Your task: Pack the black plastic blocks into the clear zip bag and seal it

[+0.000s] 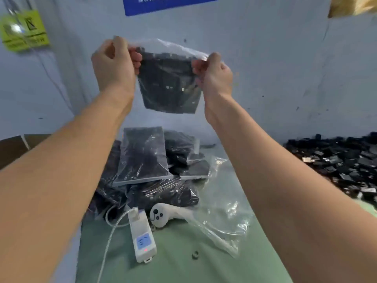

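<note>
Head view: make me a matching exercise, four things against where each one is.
Things
1. clear zip bag
2. loose black blocks
3. white controller
4. yellow label

Places
A. heaped at the far right
B. on the wall, upper left
C. held up, pinched by the left hand and right hand
D. lying on the green mat, in front of the filled bags

Pairs: 1-C, 2-A, 3-D, 4-B

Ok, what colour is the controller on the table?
The controller is white with black buttons, seen best in the head view.
</note>
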Demonstrator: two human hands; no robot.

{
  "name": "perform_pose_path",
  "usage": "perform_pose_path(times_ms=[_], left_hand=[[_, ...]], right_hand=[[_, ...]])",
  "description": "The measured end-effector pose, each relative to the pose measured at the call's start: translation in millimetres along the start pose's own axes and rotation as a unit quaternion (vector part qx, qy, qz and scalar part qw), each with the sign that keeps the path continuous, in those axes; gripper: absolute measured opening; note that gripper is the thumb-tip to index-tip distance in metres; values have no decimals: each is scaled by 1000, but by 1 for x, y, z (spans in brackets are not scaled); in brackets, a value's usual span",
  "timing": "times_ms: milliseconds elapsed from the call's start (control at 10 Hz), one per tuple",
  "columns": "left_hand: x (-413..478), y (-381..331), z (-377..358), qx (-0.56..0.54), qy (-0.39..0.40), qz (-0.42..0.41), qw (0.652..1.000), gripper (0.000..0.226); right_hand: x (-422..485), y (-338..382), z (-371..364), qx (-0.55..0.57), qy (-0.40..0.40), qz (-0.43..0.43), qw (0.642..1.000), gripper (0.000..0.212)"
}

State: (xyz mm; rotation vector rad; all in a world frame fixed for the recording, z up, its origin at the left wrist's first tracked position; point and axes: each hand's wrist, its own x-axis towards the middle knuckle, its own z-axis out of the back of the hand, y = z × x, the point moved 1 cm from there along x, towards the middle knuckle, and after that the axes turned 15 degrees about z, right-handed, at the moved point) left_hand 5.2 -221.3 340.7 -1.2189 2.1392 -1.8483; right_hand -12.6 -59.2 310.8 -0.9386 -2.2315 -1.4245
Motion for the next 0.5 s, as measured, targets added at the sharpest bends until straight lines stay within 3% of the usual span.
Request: perform_pose_path(times_ms=[100, 200, 300, 400, 500], left_hand=[[31, 64, 33, 116, -41, 46, 991, 32], [52, 156, 65, 203, -59, 232, 950, 41], [50, 215, 87, 196, -93, 360, 907, 47], [45, 226, 89, 155, -111, 383, 904, 43], [14, 204, 73, 107, -117, 411, 898, 33]], right_hand=[[-1, -85, -15, -92, 87, -102, 987, 37], [-31, -175, -10, -150, 143, -264, 942, 35], [-65, -238, 10, -93, 129, -363, 918, 34], [-90, -244, 44, -78, 119, -366, 920, 33], [-104, -210, 100, -93, 89, -312, 941, 30]])
